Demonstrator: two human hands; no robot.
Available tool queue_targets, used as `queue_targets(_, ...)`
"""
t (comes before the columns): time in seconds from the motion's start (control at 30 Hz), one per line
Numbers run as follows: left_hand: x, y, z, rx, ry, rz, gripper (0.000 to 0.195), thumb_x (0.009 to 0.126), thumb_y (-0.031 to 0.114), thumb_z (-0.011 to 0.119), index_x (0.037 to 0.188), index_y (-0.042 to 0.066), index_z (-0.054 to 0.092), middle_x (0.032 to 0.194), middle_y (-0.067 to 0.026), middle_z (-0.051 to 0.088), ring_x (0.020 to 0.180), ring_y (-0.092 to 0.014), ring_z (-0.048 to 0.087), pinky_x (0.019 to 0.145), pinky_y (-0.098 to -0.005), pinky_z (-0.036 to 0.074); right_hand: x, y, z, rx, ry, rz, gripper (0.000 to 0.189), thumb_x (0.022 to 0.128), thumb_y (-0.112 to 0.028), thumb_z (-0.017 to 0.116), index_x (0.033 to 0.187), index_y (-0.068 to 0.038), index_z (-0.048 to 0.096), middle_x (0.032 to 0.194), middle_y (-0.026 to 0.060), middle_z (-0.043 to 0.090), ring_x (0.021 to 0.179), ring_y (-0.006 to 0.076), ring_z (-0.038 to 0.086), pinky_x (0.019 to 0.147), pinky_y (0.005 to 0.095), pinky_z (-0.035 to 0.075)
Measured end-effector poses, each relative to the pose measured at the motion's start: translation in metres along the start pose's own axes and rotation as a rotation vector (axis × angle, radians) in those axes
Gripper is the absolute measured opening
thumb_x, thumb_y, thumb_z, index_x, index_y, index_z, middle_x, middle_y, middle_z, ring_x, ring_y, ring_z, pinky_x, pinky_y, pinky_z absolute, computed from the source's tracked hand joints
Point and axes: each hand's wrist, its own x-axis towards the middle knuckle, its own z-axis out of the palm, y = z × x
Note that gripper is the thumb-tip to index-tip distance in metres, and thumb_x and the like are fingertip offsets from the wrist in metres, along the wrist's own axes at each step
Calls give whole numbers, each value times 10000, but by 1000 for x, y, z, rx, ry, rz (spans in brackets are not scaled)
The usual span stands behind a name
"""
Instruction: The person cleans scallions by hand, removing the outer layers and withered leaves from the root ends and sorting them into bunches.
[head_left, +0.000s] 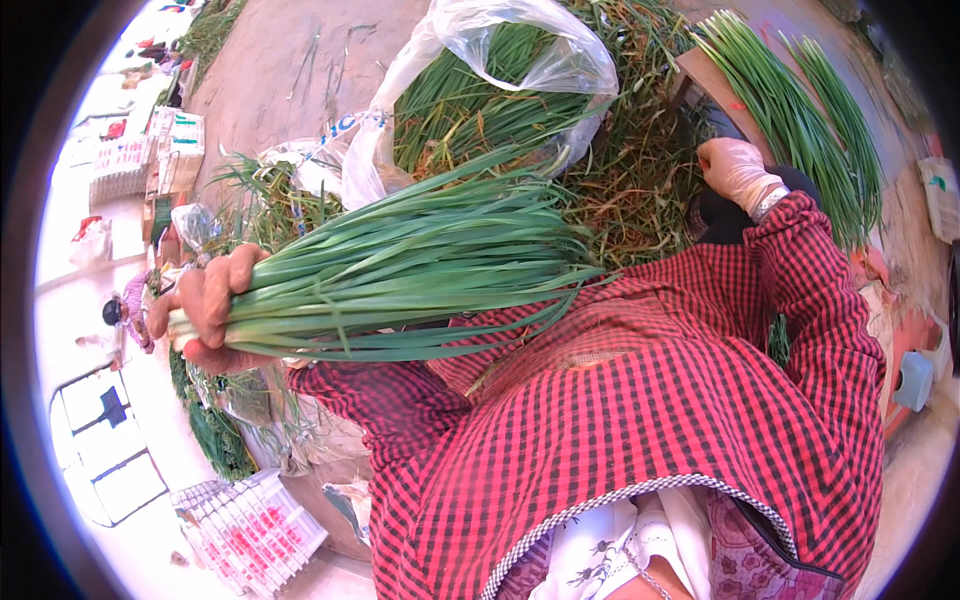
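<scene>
My left hand (214, 307) grips a thick bunch of green garlic chives (420, 262) by its pale stem ends. The leaves stretch to the right across my lap. My right hand (731, 171), in a thin pale glove, is closed beside a low wooden bench (721, 94); nothing shows in it. More long chives (784, 112) lie on that bench in two bundles. In front of me an open clear plastic bag (420, 41) holds loose green leaves (480, 105), some of them yellowed.
Leaf scraps (637, 180) are heaped between bag and bench. Stacked white crates (251, 532) stand at lower left, others (176, 142) at upper left. Another person (135, 311) is at far left. A light blue container (913, 381) is at right.
</scene>
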Motion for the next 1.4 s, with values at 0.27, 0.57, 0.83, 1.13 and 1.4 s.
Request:
queue_targets(0.27,14,-47,22,212,115,-184,299,972,222,598,1256,198,506,840,25,462,890,-157,512,915,-412,416,-48,-187,-126,1044,260,-820,649,829,-191,777,1411,-145,494,757,-27,592,599,57,517,569,234,452)
queue_targets(0.57,41,-39,19,793,785,-16,340,991,295,566,1250,89,487,923,-85,627,873,-220,602,840,-403,514,-39,-174,-123,944,65,-824,226,916,-264,619,1009,-65,674,780,149,680,726,307,683,685,365,525)
queue_targets(0.83,-64,29,-95,1280,1083,-129,263,1021,243,483,1205,61,528,1140,-137,630,985,-283,647,838,-475,570,-11,-6,-6,842,138,-89,426,919,-140,609,1309,15,533,937,36,681,877,111,628,809,267,504)
queue_targets(1.13,-158,38,-170,1390,1219,-413,255,893,112,585,1133,27,577,1000,-130,664,898,-245,649,775,-375,557,-37,-33,-63,1194,446,-380,232,937,-192,649,1019,18,702,939,52,712,891,105,649,813,262,513)
queue_targets(1.4,-143,7,-157,1116,1228,-410,236,989,192,468,1163,45,533,1106,-168,631,941,-311,641,809,-458,563,-3,-110,-32,942,360,-448,378,888,-395,642,1093,-84,709,1024,123,716,972,275,679,876,350,516)
